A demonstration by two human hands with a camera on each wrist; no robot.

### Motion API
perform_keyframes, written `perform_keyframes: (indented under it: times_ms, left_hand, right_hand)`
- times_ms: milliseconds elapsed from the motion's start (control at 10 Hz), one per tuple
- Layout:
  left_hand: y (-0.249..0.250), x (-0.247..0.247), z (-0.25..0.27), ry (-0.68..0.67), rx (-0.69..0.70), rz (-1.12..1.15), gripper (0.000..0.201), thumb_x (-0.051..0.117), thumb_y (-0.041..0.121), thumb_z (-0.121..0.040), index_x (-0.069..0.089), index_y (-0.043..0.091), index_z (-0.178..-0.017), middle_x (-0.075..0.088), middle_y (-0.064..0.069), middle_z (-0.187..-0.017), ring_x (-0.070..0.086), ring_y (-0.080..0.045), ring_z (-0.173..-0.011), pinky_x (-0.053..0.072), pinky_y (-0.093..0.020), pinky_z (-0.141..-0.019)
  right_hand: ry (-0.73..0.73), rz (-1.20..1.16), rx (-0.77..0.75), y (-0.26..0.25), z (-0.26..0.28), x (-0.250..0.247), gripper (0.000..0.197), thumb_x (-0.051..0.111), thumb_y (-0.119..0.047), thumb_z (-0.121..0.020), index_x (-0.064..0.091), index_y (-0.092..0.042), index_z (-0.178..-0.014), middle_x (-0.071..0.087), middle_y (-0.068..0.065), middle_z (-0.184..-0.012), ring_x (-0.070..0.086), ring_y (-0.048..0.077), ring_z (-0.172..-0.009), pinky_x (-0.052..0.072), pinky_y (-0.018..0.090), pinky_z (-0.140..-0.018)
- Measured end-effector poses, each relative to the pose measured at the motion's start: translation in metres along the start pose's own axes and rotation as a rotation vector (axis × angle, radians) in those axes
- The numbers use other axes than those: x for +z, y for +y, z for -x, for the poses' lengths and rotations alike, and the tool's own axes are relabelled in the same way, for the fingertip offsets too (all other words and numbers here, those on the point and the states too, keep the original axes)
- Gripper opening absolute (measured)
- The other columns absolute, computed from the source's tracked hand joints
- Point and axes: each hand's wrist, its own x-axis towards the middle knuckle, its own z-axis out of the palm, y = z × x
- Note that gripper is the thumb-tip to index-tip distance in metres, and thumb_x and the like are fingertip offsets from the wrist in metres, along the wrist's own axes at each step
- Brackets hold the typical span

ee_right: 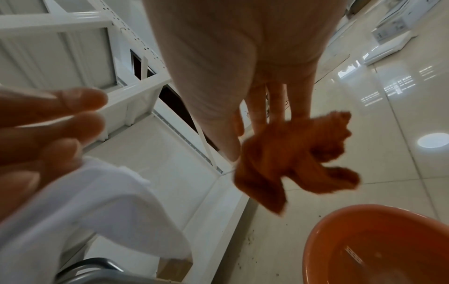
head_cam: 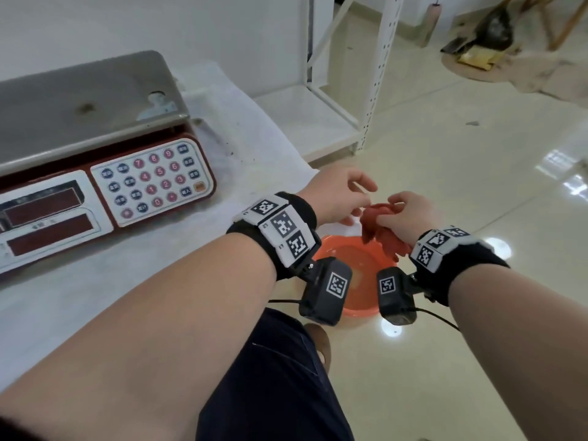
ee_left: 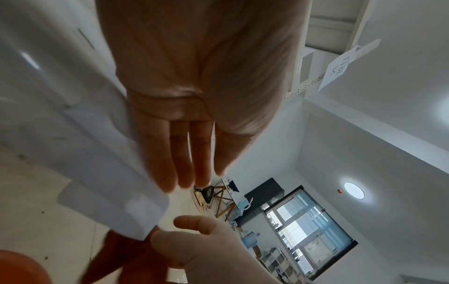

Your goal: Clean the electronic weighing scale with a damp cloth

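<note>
The electronic weighing scale (head_cam: pixel 95 148), with a steel pan and a red keypad body, stands on the white-covered table (head_cam: pixel 133 281) at the left. To its right, both hands hang over an orange basin (head_cam: pixel 334 242) of water on the floor. My right hand (head_cam: pixel 394 214) grips a crumpled red-orange cloth (head_cam: pixel 380 232). In the right wrist view its thumb and fingers (ee_right: pixel 257 107) pinch the cloth (ee_right: pixel 296 159) above the basin (ee_right: pixel 340 230). My left hand (head_cam: pixel 356 202) is beside the cloth with straight, spread fingers (ee_left: pixel 187 153) and holds nothing.
A white metal shelving rack (head_cam: pixel 346 90) stands behind the basin, close to the table's far corner. My leg in dark trousers (head_cam: pixel 276 377) is below the hands. Glossy floor tiles (head_cam: pixel 477 186) stretch to the right, with clutter (head_cam: pixel 490 36) at the far back.
</note>
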Motion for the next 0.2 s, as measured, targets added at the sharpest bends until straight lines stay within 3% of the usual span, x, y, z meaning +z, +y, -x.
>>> perform_keyframes:
  times_ms: [100, 200]
  left_hand:
    - [-0.0011, -0.0022, -0.0041, -0.005, -0.018, 0.06, 0.018, 0.053, 0.003, -0.091, 0.06, 0.009, -0.106, 0.062, -0.012, -0.096, 0.06, -0.016, -0.072, 0.057, -0.035, -0.074]
    - [-0.0023, -0.0036, -0.0078, 0.0, -0.024, 0.096, 0.018, 0.052, 0.004, -0.091, 0.06, 0.009, -0.107, 0.063, -0.01, -0.093, 0.061, -0.017, -0.073, 0.057, -0.036, -0.078]
  right_hand:
    - [-0.01, -0.001, 0.005, -0.0005, -0.0087, 0.0011, 0.043, 0.067, -0.018, -0.079, 0.058, -0.017, -0.121, 0.064, 0.006, -0.12, 0.062, 0.025, -0.106, 0.046, 0.032, -0.091]
    - [-0.012, 0.007, -0.028, -0.0074, -0.0088, 0.0011, 0.034, 0.064, -0.018, -0.081, 0.061, -0.02, -0.115, 0.068, 0.003, -0.112, 0.064, 0.023, -0.098, 0.046, 0.029, -0.086]
